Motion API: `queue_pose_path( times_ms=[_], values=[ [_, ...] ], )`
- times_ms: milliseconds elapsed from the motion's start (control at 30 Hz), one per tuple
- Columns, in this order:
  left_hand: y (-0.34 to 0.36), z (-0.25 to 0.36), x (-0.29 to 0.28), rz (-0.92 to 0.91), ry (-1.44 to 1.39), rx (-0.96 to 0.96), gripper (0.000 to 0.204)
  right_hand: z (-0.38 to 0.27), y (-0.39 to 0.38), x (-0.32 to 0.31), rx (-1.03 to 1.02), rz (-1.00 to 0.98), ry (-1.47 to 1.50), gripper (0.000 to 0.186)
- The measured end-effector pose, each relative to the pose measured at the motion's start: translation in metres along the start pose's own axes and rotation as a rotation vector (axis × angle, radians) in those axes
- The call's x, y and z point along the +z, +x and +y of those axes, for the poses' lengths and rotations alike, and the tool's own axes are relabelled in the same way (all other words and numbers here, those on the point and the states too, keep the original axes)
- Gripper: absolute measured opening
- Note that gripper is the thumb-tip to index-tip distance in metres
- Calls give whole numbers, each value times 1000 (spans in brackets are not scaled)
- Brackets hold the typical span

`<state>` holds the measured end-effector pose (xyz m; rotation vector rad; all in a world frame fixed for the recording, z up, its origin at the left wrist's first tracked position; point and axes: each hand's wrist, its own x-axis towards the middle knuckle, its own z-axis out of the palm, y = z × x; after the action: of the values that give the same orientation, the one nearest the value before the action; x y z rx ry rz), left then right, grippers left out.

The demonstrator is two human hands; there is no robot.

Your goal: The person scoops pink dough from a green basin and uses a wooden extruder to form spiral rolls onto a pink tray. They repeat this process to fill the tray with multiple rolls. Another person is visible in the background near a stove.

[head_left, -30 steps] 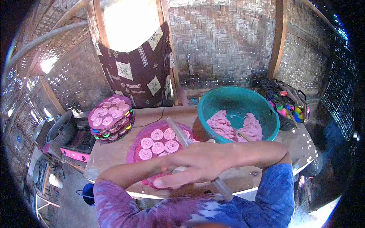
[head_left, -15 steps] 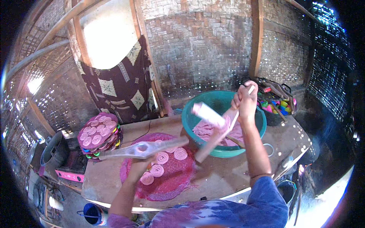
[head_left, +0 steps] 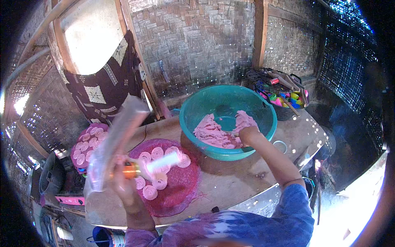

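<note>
We see the right hand [head_left: 249, 136] down inside the teal basin [head_left: 230, 99], at the near right part of its inside, against the pink dough [head_left: 210, 132]. Its fingertips are hidden behind the hand itself, so we cannot tell whether they are spread, pressed together or pinching dough. The dough lies in two heaps that meet near that hand, and the far part of the basin's floor is mostly bare.

The left hand [head_left: 124, 185] holds a press up above the near left part of the table [head_left: 230, 181]. Its fingers look wrapped around the press, beside an orange part, though blur hides how each one lies. The press has a long bar [head_left: 129, 123] slanting upward and a white tube [head_left: 164, 162] pointing out to the right. Below the tube we see a round red tray [head_left: 177, 193] bearing pink coils [head_left: 150, 192], some of them hidden by the tube; the tray's near right part is bare.

To the left, more coils cover the upper face of a purple tray [head_left: 98, 124]. Beyond the basin on the right, a dark basket [head_left: 284, 113] holds a jumble of bright coloured pieces [head_left: 284, 99]. At lower left we find a dark pot [head_left: 52, 175] and a blue bucket [head_left: 101, 234], whose contents we cannot make out.
</note>
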<state>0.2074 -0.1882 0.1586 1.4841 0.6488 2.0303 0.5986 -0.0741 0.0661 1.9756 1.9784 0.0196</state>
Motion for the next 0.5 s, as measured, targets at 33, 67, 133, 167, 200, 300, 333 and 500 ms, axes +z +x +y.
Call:
queue_pose_path(
  times_ms=[33,67,133,167,200,300,333,500],
  values=[
    [-15,-19,-5,54,140,-79,19,1,1,5,8,16,-9,26],
    [-24,-28,-3,93,244,-190,24,3,3,4,8,25,-39,25],
    [-36,-41,3,91,393,-339,33,13,3,-6,-4,36,-105,24],
    [-41,-46,5,64,439,-374,37,21,-1,-18,-16,37,-149,24],
    [-50,-61,-1,5,462,-296,39,28,-6,-33,-33,46,-164,25],
    [-74,-105,-21,-43,462,-321,36,54,-12,-59,-56,75,-173,26],
    [-74,-105,-16,-36,430,-343,35,65,-7,-56,-57,91,-140,25],
    [-81,-123,-13,36,252,-402,34,67,18,-44,13,-82,-137,25]
  ],
)
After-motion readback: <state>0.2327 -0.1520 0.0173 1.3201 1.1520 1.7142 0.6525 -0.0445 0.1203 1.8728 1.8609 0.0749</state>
